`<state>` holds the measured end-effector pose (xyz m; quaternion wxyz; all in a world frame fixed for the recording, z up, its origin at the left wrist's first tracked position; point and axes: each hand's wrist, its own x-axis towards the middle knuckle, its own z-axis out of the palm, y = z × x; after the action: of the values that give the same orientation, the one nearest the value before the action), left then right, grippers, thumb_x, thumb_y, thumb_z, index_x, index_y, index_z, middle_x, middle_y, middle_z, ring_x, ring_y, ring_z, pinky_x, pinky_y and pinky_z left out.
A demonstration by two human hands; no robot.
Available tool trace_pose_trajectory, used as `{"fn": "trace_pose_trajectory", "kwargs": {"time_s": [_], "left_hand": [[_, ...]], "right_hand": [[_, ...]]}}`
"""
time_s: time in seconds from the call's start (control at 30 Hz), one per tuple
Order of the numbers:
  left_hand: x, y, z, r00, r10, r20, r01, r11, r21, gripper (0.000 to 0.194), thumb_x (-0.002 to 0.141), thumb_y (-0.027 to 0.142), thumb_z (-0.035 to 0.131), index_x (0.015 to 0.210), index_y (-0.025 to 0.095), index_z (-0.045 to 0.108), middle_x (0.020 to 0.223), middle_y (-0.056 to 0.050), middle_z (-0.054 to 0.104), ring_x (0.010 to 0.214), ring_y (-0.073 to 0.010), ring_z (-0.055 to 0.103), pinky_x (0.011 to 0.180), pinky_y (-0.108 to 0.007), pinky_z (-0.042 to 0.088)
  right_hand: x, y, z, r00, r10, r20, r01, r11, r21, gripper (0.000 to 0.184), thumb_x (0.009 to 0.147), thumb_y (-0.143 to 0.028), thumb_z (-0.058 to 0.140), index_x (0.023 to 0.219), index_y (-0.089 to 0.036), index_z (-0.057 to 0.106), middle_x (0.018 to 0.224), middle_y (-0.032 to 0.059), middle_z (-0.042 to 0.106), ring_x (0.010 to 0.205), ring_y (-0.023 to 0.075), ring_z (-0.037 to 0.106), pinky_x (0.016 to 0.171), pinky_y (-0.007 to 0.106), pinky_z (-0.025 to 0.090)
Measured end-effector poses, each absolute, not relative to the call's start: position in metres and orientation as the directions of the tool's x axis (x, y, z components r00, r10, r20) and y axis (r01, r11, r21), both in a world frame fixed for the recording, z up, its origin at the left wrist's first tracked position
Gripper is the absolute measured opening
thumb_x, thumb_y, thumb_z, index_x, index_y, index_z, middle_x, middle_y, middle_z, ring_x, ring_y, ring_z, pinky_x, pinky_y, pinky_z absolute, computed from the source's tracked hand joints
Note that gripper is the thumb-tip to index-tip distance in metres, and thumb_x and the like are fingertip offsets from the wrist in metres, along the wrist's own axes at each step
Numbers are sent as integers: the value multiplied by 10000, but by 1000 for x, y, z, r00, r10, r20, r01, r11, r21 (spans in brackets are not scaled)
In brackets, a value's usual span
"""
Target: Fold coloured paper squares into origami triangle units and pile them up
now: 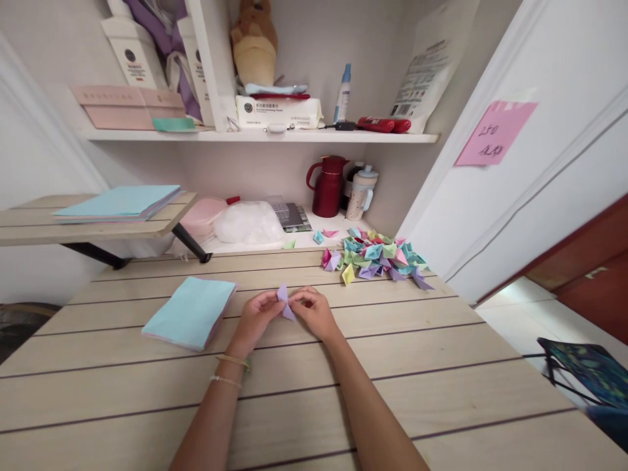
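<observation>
Between my two hands is a small purple origami piece [284,302], folded to points at its top and bottom. My left hand [259,317] pinches its left side with thumb and fingers. From the other side, my right hand [313,313] pinches the right edge, its fingers curled. A stack of light blue paper [191,313] lies on the table left of my hands. Beyond my right hand sits a heap of folded paper boats [375,255] in purple, green, blue, pink and yellow.
A small raised shelf [29,216] at left bears more blue paper [120,201]. Behind the table stand a red jug [328,186], a pale cup [362,193] and a clear plastic bag [248,222]. A shelf board [265,136] crosses above. The table's right edge drops to the floor.
</observation>
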<state>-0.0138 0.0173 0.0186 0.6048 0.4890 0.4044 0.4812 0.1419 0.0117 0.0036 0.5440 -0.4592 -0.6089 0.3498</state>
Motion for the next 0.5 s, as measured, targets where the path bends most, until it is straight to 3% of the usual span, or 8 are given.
{"fn": "trace_pose_trajectory", "kwargs": {"time_s": [0.13,0.23,0.3,0.5], "left_hand": [[-12,18,16,149,989,-8,-199,38,979,292,606,283,712,843,127,641,759,-57,694,716,-173,628,690,-280,482],[-13,18,15,71,997,13,-239,5,971,259,622,285,702,823,139,626,758,-41,694,714,-153,626,709,-260,468],[-13,19,17,61,998,27,-243,-12,970,252,629,284,698,823,143,622,775,-40,696,740,-154,627,727,-255,458],[-10,20,20,59,996,60,-262,-42,964,279,620,304,703,841,157,616,791,-51,699,816,-197,633,765,-289,461]], "right_hand": [[138,9,8,-8,950,312,125,311,-942,139,722,-307,605,761,-190,668,756,31,632,656,136,559,573,241,434],[134,7,11,-4,963,269,-1,269,-963,327,702,-349,632,987,-192,597,776,24,647,635,128,573,582,240,458],[130,7,10,-20,966,258,-27,258,-966,402,669,-356,664,1021,-187,571,746,18,647,601,124,575,562,236,468],[129,8,7,80,936,342,23,341,-940,273,716,-353,620,927,-180,606,740,29,661,576,129,589,549,246,493]]}}
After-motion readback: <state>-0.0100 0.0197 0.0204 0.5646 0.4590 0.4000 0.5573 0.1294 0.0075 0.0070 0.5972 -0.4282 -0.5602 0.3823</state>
